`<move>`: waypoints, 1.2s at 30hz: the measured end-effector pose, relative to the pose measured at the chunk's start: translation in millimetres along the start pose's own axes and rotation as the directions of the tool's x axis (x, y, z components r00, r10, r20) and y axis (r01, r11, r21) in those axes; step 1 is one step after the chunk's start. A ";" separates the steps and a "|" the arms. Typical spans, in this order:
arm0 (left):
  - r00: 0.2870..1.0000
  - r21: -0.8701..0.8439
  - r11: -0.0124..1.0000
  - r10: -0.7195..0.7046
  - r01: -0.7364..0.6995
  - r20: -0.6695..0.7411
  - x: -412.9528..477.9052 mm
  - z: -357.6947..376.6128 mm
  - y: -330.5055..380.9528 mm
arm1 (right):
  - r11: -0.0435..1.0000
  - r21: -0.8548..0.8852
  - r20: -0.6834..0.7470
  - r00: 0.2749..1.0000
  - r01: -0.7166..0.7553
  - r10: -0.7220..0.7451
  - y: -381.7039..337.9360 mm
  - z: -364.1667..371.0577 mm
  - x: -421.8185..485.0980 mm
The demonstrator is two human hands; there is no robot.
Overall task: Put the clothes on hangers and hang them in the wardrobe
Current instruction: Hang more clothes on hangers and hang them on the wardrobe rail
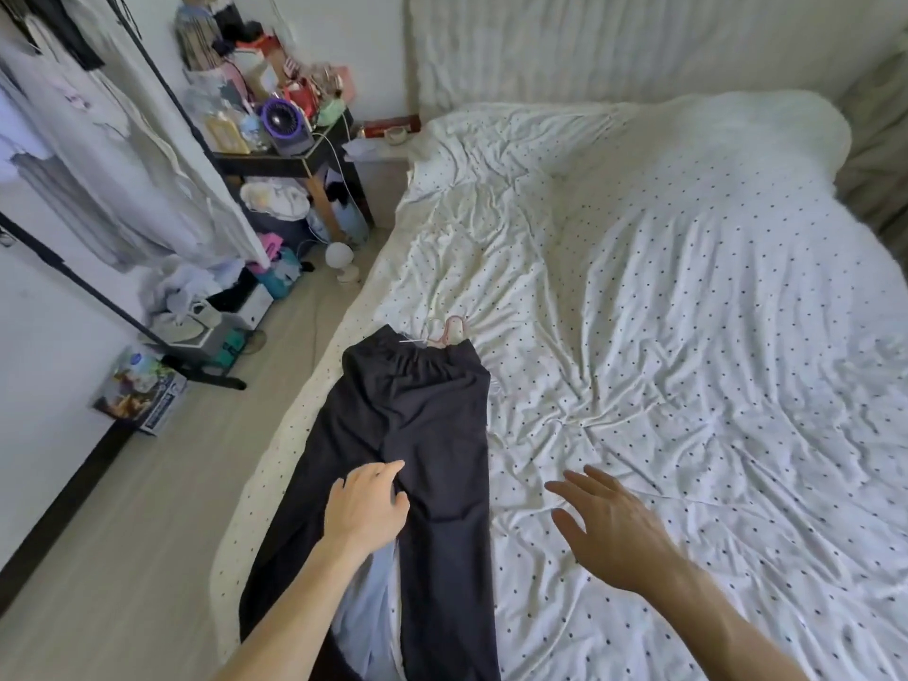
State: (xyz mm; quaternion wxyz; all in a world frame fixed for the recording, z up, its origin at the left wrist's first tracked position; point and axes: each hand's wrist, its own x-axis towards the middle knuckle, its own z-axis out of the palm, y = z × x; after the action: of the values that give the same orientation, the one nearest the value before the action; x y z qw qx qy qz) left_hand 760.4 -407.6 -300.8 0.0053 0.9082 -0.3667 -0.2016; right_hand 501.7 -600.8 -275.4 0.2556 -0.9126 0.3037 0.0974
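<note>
Black trousers [417,420] lie flat along the left edge of the bed, waistband pointing away from me. A pink hanger [449,331] pokes out at the waistband, its hook on the sheet. A pale blue garment [368,607] shows between the trouser legs near me. My left hand [366,503] rests on the trousers near the crotch, fingers relaxed. To the right of the trousers my right hand [607,528] hovers over the dotted sheet, fingers spread and holding nothing.
The bed [688,312] with a white dotted sheet fills the right side. A black clothes rack [147,66] with hanging garments stands at the left, shoes and clutter under it. A crowded side table [285,159] sits by the bed's head. Bare floor [147,508] runs alongside.
</note>
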 end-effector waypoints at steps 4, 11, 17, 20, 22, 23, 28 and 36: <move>0.995 0.032 0.999 0.023 -0.026 0.094 97.4 1.7 -35.9 | 0.997 -0.008 0.093 0.992 -0.080 0.081 -6.9 26.5 88.7; 0.983 0.111 0.992 0.040 -0.061 0.181 257.7 16.8 -78.3 | 0.976 -0.032 0.212 0.953 -0.214 0.216 0.0 85.9 226.4; 0.980 0.215 0.972 0.054 -0.095 0.190 376.9 41.7 -101.4 | 0.932 -0.150 0.289 0.887 -0.330 0.361 29.1 144.9 295.1; 0.990 0.226 0.971 0.047 -0.076 0.131 425.4 52.2 -113.2 | 0.916 -0.150 0.327 0.856 -0.372 0.401 41.9 185.1 305.4; 0.994 0.227 0.972 0.031 -0.055 0.108 452.5 58.7 -119.0 | 0.907 -0.141 0.351 0.836 -0.398 0.421 46.8 212.1 305.1; 0.994 0.232 0.971 0.027 -0.051 0.104 464.5 62.3 -121.0 | 0.903 -0.160 0.348 0.833 -0.399 0.430 48.5 222.8 303.6; 0.992 0.264 0.961 0.059 -0.088 0.116 503.9 77.3 -119.3 | 0.891 -0.185 0.357 0.817 -0.414 0.453 55.8 243.3 308.6; 0.985 0.344 0.923 0.173 -0.170 0.021 504.7 71.8 -103.0 | 0.902 -0.165 0.448 0.784 -0.400 0.430 60.8 228.8 311.9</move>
State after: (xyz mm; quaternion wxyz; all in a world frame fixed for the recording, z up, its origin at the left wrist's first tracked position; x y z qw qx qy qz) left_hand 1130.1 -659.6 -565.9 -0.1344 0.8606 -0.4742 -0.1283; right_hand 708.2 -679.6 -598.6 0.2662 -0.7789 0.4218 0.3801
